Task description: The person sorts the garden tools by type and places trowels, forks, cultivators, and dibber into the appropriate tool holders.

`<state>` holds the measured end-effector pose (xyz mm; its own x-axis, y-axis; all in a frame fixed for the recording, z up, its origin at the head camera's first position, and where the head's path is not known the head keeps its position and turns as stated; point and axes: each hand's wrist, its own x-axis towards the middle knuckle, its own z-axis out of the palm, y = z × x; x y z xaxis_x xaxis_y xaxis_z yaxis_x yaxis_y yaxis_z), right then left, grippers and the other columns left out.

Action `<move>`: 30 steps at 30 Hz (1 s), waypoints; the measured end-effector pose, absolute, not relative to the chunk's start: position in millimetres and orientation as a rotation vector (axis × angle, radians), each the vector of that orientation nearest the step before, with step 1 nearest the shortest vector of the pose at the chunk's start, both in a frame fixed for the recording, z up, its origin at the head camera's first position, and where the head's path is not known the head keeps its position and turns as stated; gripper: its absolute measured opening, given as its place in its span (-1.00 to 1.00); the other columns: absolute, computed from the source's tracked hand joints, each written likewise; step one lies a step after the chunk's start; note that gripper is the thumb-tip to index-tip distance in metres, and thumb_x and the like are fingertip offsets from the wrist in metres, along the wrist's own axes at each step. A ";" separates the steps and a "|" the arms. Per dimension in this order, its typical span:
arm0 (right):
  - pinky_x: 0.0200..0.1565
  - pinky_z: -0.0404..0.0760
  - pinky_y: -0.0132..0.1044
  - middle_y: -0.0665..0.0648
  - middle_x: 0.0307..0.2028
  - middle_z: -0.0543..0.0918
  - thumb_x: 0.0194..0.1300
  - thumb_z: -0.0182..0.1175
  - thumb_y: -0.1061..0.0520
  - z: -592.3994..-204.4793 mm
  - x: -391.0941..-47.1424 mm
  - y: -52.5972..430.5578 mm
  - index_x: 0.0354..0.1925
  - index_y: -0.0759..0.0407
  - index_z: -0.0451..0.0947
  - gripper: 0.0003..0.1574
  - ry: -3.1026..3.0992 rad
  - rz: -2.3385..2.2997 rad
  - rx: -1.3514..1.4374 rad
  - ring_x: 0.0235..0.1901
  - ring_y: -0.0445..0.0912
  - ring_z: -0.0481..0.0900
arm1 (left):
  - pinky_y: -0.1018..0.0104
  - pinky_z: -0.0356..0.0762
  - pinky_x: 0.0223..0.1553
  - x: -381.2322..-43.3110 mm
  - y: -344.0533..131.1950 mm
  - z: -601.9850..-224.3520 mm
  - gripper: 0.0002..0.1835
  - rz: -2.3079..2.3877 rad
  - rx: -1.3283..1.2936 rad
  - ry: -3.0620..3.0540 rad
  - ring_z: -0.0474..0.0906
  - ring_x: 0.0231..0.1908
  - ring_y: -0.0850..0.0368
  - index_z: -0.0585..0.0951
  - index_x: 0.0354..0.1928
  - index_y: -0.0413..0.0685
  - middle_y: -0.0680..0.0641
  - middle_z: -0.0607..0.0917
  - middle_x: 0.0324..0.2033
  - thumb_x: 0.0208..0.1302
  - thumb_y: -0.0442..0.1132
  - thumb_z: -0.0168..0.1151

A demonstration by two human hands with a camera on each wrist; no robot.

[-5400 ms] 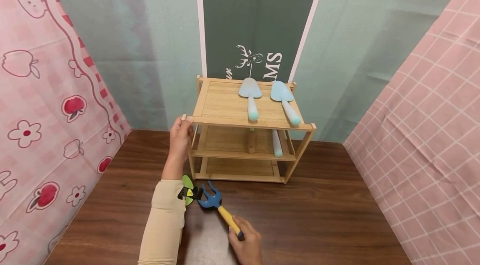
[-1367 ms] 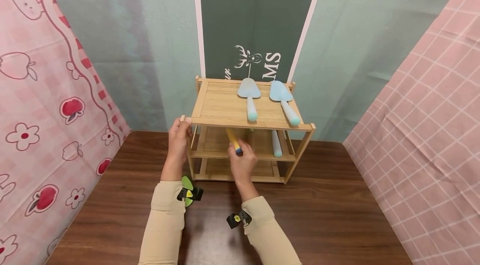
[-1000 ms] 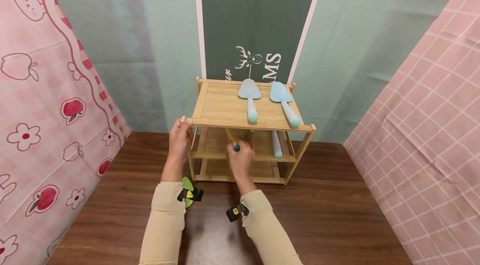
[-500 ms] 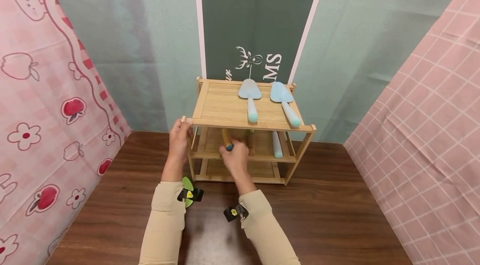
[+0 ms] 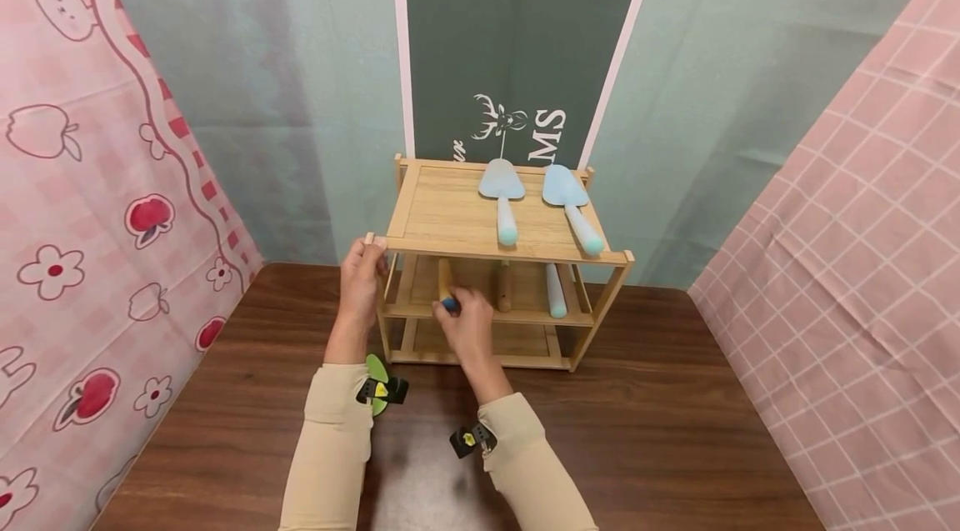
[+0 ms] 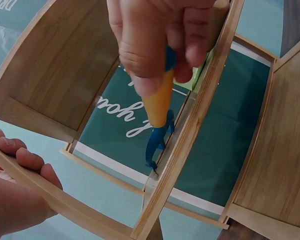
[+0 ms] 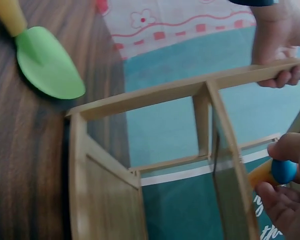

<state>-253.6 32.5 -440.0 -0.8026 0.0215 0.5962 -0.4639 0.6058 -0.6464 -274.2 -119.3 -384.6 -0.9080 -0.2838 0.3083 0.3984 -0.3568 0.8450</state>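
My left hand (image 5: pixel 358 281) grips the front left top corner of a bamboo shelf rack (image 5: pixel 442 206). At the front of the middle shelf, my right hand (image 5: pixel 471 331) pinches the blue end of a yellow handle (image 5: pixel 445 274). In the left wrist view that handle leads to the blue tines of a hand fork (image 6: pixel 154 145), pointing into the rack. Its head is hidden under the top board in the head view. To its right on the same shelf lie a brown wooden handle (image 5: pixel 504 289) and a white handle (image 5: pixel 555 291).
Two trowels, a whitish one (image 5: pixel 502 181) and a pale blue one (image 5: pixel 564 185), lie on the top shelf. A green trowel (image 7: pixel 47 65) with a yellowish handle lies on the dark wooden table (image 5: pixel 660 414), left of the rack. Curtains stand behind and at both sides.
The right hand has carried the hand fork from the table into the middle shelf, then shifted it left and turned it straighter. The left hand has kept its grip on the rack.
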 end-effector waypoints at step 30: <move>-0.07 0.48 -0.02 0.31 -0.03 0.46 0.13 0.34 0.06 -422.6 -233.4 48.9 0.12 0.32 0.44 -0.35 -2.584 1.134 0.412 -0.06 0.17 0.48 | 0.29 0.19 -0.33 -274.3 -118.8 -384.0 -0.78 -2.275 -0.175 -1.471 0.20 -0.51 0.12 0.32 -0.52 -0.09 -0.02 0.29 -0.62 0.32 -0.35 -0.01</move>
<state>-233.4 48.9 -422.6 -0.9177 -0.1426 0.3709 -0.3695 0.6494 -0.6646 -274.3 -118.8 -384.0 -0.9024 -0.2800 0.3276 0.4136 -0.3494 0.8408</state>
